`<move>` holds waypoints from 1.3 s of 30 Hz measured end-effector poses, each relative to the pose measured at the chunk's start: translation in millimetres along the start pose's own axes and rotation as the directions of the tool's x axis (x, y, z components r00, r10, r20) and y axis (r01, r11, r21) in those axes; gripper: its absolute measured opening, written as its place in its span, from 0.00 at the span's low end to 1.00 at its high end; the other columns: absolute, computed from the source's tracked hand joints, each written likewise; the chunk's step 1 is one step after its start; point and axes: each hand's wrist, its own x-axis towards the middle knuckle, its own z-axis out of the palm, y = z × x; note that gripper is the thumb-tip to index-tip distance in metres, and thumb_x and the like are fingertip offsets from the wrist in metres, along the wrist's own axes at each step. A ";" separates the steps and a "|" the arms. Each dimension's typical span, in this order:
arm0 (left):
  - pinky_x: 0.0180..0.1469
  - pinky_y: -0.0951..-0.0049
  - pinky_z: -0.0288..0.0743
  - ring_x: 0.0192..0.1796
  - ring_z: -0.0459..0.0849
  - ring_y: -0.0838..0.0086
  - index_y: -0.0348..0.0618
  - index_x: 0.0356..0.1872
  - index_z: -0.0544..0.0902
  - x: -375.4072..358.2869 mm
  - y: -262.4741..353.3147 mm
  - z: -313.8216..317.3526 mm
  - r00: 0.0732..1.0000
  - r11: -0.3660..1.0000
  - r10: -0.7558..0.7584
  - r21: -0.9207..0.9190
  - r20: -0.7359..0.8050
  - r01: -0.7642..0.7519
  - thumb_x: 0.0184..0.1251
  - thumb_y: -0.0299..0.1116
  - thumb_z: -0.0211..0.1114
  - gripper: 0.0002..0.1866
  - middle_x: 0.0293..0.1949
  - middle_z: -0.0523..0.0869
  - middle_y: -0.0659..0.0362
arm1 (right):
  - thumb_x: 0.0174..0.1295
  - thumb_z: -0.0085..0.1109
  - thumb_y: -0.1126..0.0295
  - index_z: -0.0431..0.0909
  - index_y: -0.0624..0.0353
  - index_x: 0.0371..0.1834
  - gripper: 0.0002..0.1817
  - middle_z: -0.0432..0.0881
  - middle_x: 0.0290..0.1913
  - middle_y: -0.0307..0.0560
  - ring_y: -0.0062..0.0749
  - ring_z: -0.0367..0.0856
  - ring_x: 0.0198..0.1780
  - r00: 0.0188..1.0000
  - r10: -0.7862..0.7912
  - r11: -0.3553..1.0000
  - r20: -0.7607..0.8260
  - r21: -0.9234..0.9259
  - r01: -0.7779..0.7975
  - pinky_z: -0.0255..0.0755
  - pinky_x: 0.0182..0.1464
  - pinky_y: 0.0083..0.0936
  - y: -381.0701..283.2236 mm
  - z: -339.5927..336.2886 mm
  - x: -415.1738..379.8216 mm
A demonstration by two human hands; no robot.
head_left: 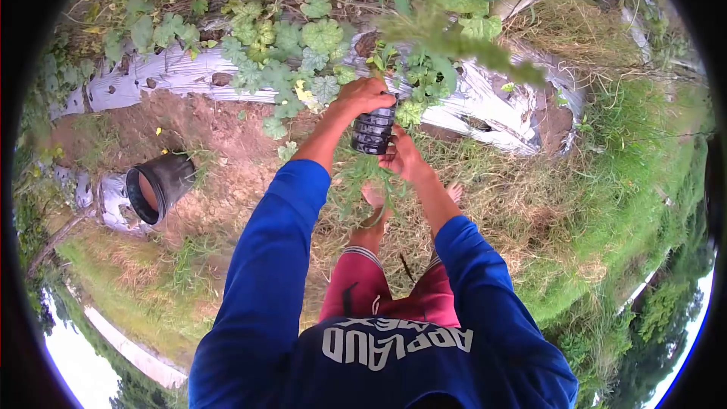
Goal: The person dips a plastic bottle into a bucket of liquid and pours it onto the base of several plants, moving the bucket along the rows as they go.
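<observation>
A black, ribbed plastic container (372,127) is held between both hands, in front of the leafy bed. My left hand (362,97) grips its upper end, fingers closed over it. Lower down, my right hand (404,155) has its fingers curled against the container's right side and bottom end. Green leafy plants (428,79) grow right beyond the hands, and some leaves overlap the container's edge in this view. Whatever is inside the container is hidden.
A black bucket (180,174) lies tilted on bare soil (227,121) to the left. Torn silvery plastic mulch (485,102) covers the raised bed across the front. Dry grass (515,197) surrounds my bare feet (373,194). A blurred plant stem (469,45) hangs close to the camera.
</observation>
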 end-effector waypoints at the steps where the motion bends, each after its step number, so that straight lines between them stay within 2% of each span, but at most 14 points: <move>1: 0.61 0.62 0.68 0.60 0.75 0.60 0.51 0.53 0.81 -1.9 -0.4 -2.9 1.000 0.999 -0.002 0.032 -0.003 0.002 0.57 0.62 0.58 0.31 0.57 0.79 0.55 | 0.69 0.37 0.41 0.62 0.58 0.61 0.32 0.75 0.37 0.47 0.31 0.72 0.31 0.999 0.051 0.999 -0.007 0.015 -0.051 0.74 0.33 0.30 -2.0 6.3 -2.6; 9: 0.47 0.57 0.75 0.44 0.83 0.53 0.45 0.40 0.80 -66.3 -15.3 -14.0 0.996 0.991 0.081 -0.105 -0.042 -0.085 0.62 0.54 0.60 0.22 0.40 0.85 0.48 | 0.66 0.38 0.35 0.55 0.58 0.72 0.42 0.71 0.56 0.50 0.40 0.72 0.42 0.992 0.077 0.997 -0.101 0.035 -0.074 0.72 0.47 0.36 -7.6 26.9 -9.3; 10: 0.45 0.56 0.76 0.40 0.83 0.52 0.43 0.37 0.79 -76.0 -29.8 1.1 0.929 0.771 0.208 -0.532 -0.307 -0.349 0.61 0.51 0.61 0.20 0.36 0.85 0.49 | 0.66 0.38 0.35 0.55 0.58 0.72 0.42 0.71 0.56 0.50 0.40 0.72 0.42 0.992 0.078 0.997 -0.096 0.033 -0.075 0.72 0.47 0.36 -8.4 32.1 -11.8; 12: 0.45 0.55 0.76 0.39 0.83 0.52 0.42 0.36 0.78 -94.4 -41.9 4.1 0.950 0.983 0.165 -0.031 -0.264 -0.180 0.61 0.48 0.61 0.18 0.35 0.84 0.48 | 0.65 0.39 0.35 0.58 0.57 0.70 0.41 0.71 0.58 0.47 0.40 0.72 0.45 0.992 -0.008 0.991 -0.124 0.130 0.025 0.71 0.50 0.36 -7.2 45.8 -15.6; 16: 0.46 0.57 0.78 0.40 0.82 0.54 0.41 0.34 0.79 -151.5 -83.6 -0.2 0.914 0.975 0.202 -0.016 -0.351 -0.221 0.59 0.44 0.63 0.15 0.35 0.82 0.48 | 0.64 0.42 0.35 0.62 0.56 0.68 0.40 0.70 0.61 0.44 0.41 0.72 0.48 0.987 -0.162 0.986 -0.022 0.044 0.163 0.70 0.53 0.37 17.2 71.0 6.3; 18: 0.43 0.60 0.78 0.40 0.82 0.52 0.39 0.34 0.79 -182.3 -114.4 -0.9 0.849 0.968 0.159 -0.090 -0.503 -0.235 0.58 0.36 0.68 0.11 0.38 0.80 0.47 | 0.73 0.39 0.58 0.51 0.57 0.72 0.28 0.69 0.64 0.49 0.49 0.74 0.54 0.999 -0.013 0.985 -0.051 0.174 0.022 0.74 0.51 0.43 23.3 105.5 10.0; 20: 0.40 0.61 0.78 0.38 0.82 0.54 0.39 0.34 0.79 -212.6 -159.7 8.5 0.777 0.962 0.191 -0.042 -0.600 -0.269 0.56 0.32 0.69 0.10 0.36 0.81 0.48 | 0.72 0.42 0.52 0.56 0.59 0.70 0.30 0.71 0.62 0.50 0.46 0.74 0.51 1.000 0.018 0.991 -0.013 0.136 -0.016 0.74 0.50 0.42 32.0 147.4 25.1; 22: 0.37 0.62 0.77 0.36 0.82 0.56 0.38 0.33 0.79 -236.3 -212.3 -12.6 0.697 0.953 0.231 0.013 -0.679 -0.303 0.55 0.28 0.70 0.09 0.35 0.81 0.49 | 0.69 0.44 0.46 0.64 0.61 0.65 0.32 0.71 0.61 0.50 0.43 0.75 0.49 0.972 0.235 0.972 0.007 -0.007 -0.235 0.74 0.49 0.40 52.9 180.7 63.3; 25: 0.30 0.54 0.72 0.29 0.78 0.46 0.37 0.26 0.75 -309.7 -269.4 -24.2 0.691 0.944 -0.145 -0.307 -0.708 -0.117 0.57 0.29 0.67 0.09 0.26 0.77 0.45 | 0.64 0.48 0.40 0.71 0.61 0.59 0.35 0.74 0.53 0.47 0.38 0.74 0.46 0.960 0.277 0.932 -0.048 -0.231 -0.281 0.74 0.48 0.36 103.8 226.0 99.9; 27: 0.28 0.54 0.70 0.28 0.77 0.44 0.36 0.26 0.74 -355.6 -311.0 -42.2 0.650 0.924 -0.302 -0.381 -0.698 0.021 0.58 0.29 0.66 0.09 0.24 0.76 0.44 | 0.61 0.53 0.40 0.73 0.56 0.55 0.32 0.76 0.45 0.42 0.32 0.75 0.41 0.975 0.221 0.887 -0.031 -0.409 -0.214 0.73 0.46 0.32 111.3 266.8 107.4; 29: 0.29 0.53 0.70 0.28 0.78 0.45 0.37 0.26 0.75 -410.3 -346.9 -60.3 0.610 0.878 -0.469 -0.409 -0.639 0.247 0.61 0.34 0.64 0.12 0.25 0.78 0.43 | 0.60 0.54 0.39 0.72 0.56 0.56 0.33 0.75 0.46 0.43 0.32 0.74 0.43 0.961 0.275 0.823 0.026 -0.523 -0.221 0.72 0.49 0.34 122.1 299.3 111.3; 35: 0.31 0.54 0.71 0.29 0.80 0.47 0.37 0.30 0.78 -546.6 -432.4 -114.0 0.344 0.713 -0.685 -0.492 -0.642 0.500 0.64 0.41 0.62 0.15 0.27 0.80 0.44 | 0.60 0.55 0.40 0.77 0.56 0.51 0.30 0.77 0.43 0.41 0.30 0.76 0.42 0.948 0.305 0.729 0.088 -0.663 -0.173 0.73 0.47 0.33 133.0 372.3 123.1; 38: 0.33 0.53 0.73 0.32 0.81 0.46 0.38 0.32 0.79 -583.8 -487.8 -128.6 0.298 0.657 -0.727 -0.503 -0.618 0.561 0.64 0.42 0.62 0.15 0.29 0.81 0.43 | 0.60 0.57 0.44 0.77 0.55 0.50 0.27 0.77 0.41 0.40 0.30 0.76 0.40 0.961 0.267 0.702 0.077 -0.698 -0.139 0.73 0.45 0.31 127.0 403.7 138.5; 39: 0.35 0.53 0.73 0.34 0.81 0.45 0.38 0.33 0.80 -591.3 -507.6 -132.6 0.288 0.669 -0.707 -0.476 -0.646 0.571 0.64 0.43 0.62 0.15 0.31 0.82 0.42 | 0.60 0.57 0.47 0.77 0.54 0.48 0.24 0.78 0.40 0.39 0.29 0.76 0.39 0.972 0.227 0.643 -0.057 -0.741 -0.194 0.73 0.44 0.30 123.2 425.6 142.7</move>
